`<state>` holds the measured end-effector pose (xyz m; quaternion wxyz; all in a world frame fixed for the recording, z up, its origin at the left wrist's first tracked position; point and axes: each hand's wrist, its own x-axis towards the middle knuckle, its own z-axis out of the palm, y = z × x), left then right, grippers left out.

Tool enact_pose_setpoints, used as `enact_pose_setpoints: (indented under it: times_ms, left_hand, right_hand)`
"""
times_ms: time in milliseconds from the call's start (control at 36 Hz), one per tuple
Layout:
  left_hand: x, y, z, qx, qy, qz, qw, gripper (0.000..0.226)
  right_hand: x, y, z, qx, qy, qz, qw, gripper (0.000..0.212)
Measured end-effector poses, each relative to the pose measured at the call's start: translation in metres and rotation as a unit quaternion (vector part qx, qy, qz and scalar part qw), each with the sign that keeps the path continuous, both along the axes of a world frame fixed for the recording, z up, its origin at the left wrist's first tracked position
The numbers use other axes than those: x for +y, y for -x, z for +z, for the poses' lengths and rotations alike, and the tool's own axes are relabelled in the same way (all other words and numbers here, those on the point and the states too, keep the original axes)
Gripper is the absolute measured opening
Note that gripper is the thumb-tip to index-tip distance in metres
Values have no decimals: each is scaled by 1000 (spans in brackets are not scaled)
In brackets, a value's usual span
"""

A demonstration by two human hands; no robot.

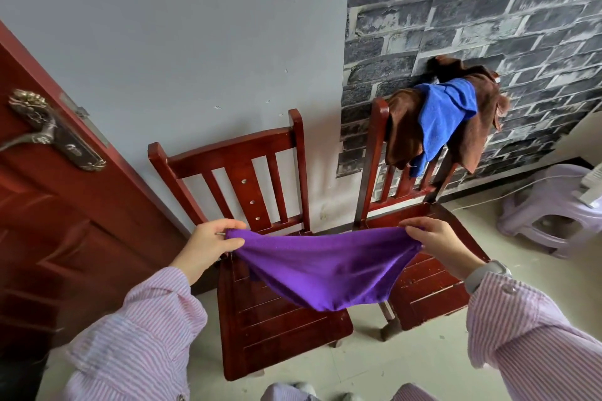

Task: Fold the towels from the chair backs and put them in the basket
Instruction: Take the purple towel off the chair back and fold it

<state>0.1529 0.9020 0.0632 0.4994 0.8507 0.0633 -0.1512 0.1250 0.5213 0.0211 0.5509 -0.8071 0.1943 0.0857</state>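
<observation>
Purple towel (329,267) slung between both grips

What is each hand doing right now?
Left hand: pinches one end of the purple towel.
Right hand: pinches the other end.

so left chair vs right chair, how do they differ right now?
The left chair has a bare back; the right chair carries a blue towel over a brown towel on its back. The left chair stands by the plain grey wall, the right chair by the brick-pattern wall. Both are the same red-brown slatted wooden type, with the purple towel held in front of them.
</observation>
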Motion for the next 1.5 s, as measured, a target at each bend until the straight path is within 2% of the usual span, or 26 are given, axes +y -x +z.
enact_pose_setpoints:
  times_ms: [139, 222, 306, 444, 556, 667, 806, 944, 1056, 1139, 1222, 1361, 1500]
  left_hand:
    - [1, -6, -11, -46, -179, -74, 980, 37]
    - [-1, -6, -15, -66, -228, -94, 967, 38]
    - [1, -5, -20, -83, -267, -112, 953, 31]
    - [10, -8, -27, -152, -309, -66, 936, 27]
    - [22, -21, -22, -149, -340, 13, 929, 33]
    - [37, -39, -11, -212, -383, 55, 897, 31]
    - [60, -46, -3, -275, -369, 113, 881, 26]
    - [90, -28, -41, -316, -383, 103, 862, 16]
    - [102, -6, -93, -325, -395, 73, 856, 19]
    - [106, 14, -144, -310, -390, 35, 866, 25]
    - [113, 36, -202, -272, -386, -25, 881, 31]
    - [116, 73, -284, -151, -371, -135, 906, 34]
    - [110, 99, -329, -43, -344, -200, 917, 26]
  right_hand:
    - [-2, 0, 4, 9, -11, 30, 999, 20]
    - [-2, -2, 4, -1, 108, 80, 991, 26]
    - [-1, -7, 1, -15, 233, 118, 965, 28]
    - [12, -16, 3, -10, 283, 153, 947, 32]
    - [30, -33, 9, -42, 299, 175, 937, 28]
    - [52, -58, 13, -98, 330, 157, 926, 22]
    - [78, -78, 16, -192, 359, 107, 907, 17]
    - [91, -73, -10, -209, 376, 115, 895, 14]
    - [100, -54, -52, -204, 384, 125, 892, 12]
    - [104, -34, -96, -176, 376, 155, 896, 9]
    - [101, -10, -147, -103, 369, 194, 903, 7]
    - [97, 39, -229, 61, 356, 263, 895, 12]
    - [101, 74, -279, 148, 344, 290, 881, 8]
